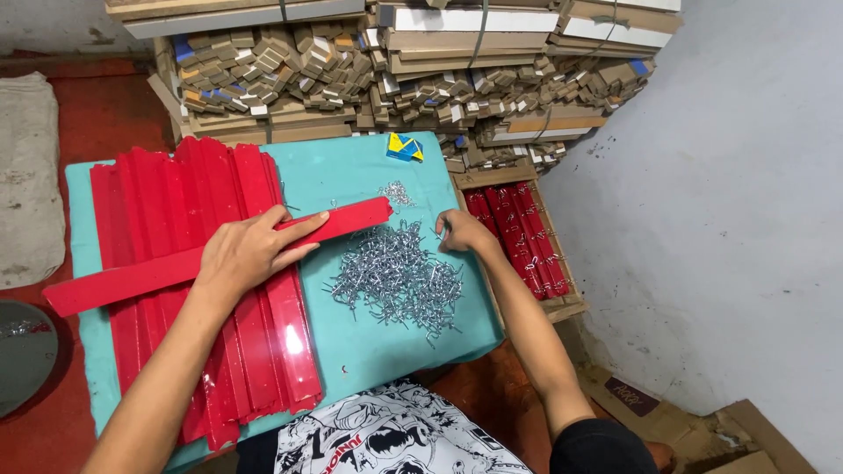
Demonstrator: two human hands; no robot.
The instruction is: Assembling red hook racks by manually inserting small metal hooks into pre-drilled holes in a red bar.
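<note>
A: Biggest first. Stacked cardboard and wood pieces (395, 70) fill the back, hard against the far edge of the teal worktop (351, 175). Grey wall close on the right, red floor (88, 114) on the left with a pale cloth (26, 175) lying on it.

B: On the worktop?

A: A stack of red strips (211, 333) covers the left half, its ends reaching past the near edge. One loose red strip (158, 268) lies slantwise over the stack, its left end out over the worktop's left edge. The left hand (250, 250) lies flat on it, fingers spread, pressing rather than gripping.

B: Right side?

A: A pile of small silver metal clips (395, 276) sits centre-right, a smaller cluster (395, 193) just beyond the strip's tip. The right hand (461, 233) is at the pile's far right edge, fingers curled in; possibly pinching a clip, but too small to tell.

B: Open room?

A: Bare teal between stack and pile, and a band along the back, where a yellow-and-blue piece (404, 147) lies. A wooden box (562, 307) of finished red strips (518, 237) butts the right edge.
</note>
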